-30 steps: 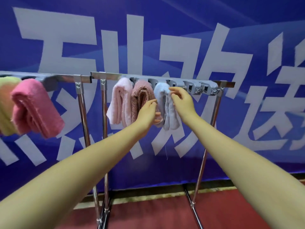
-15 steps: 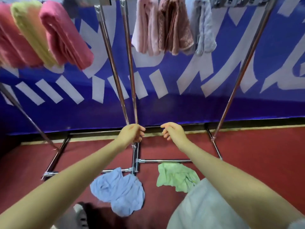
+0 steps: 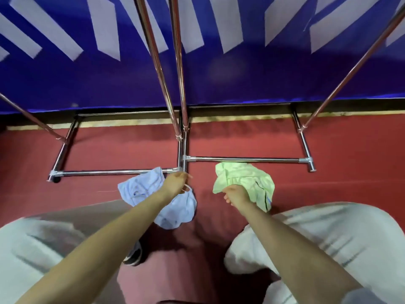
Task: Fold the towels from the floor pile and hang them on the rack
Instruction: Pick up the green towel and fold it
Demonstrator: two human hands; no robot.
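Note:
Two crumpled towels lie on the red floor just in front of the rack's base bars point(image 3: 241, 159). My left hand point(image 3: 177, 183) hovers over the middle of the light blue towel point(image 3: 179, 212) with its fingers curled downward; whether it holds the cloth is unclear. At the near left edge of the light green towel point(image 3: 245, 181), my right hand point(image 3: 236, 194) grips the bunched cloth. The rack's chrome posts point(image 3: 182, 84) rise out of the top of the view, so the hung towels are out of sight.
A blue banner with white lettering point(image 3: 219, 29) backs the rack. My knees in light trousers point(image 3: 328, 238) fill the lower corners, and a dark shoe point(image 3: 133, 255) stands on the red floor point(image 3: 350, 172) below the blue towel.
My view has swung from the rack top to the floor. Both hands left the hung towels and dropped to the blue and green towels on the floor.

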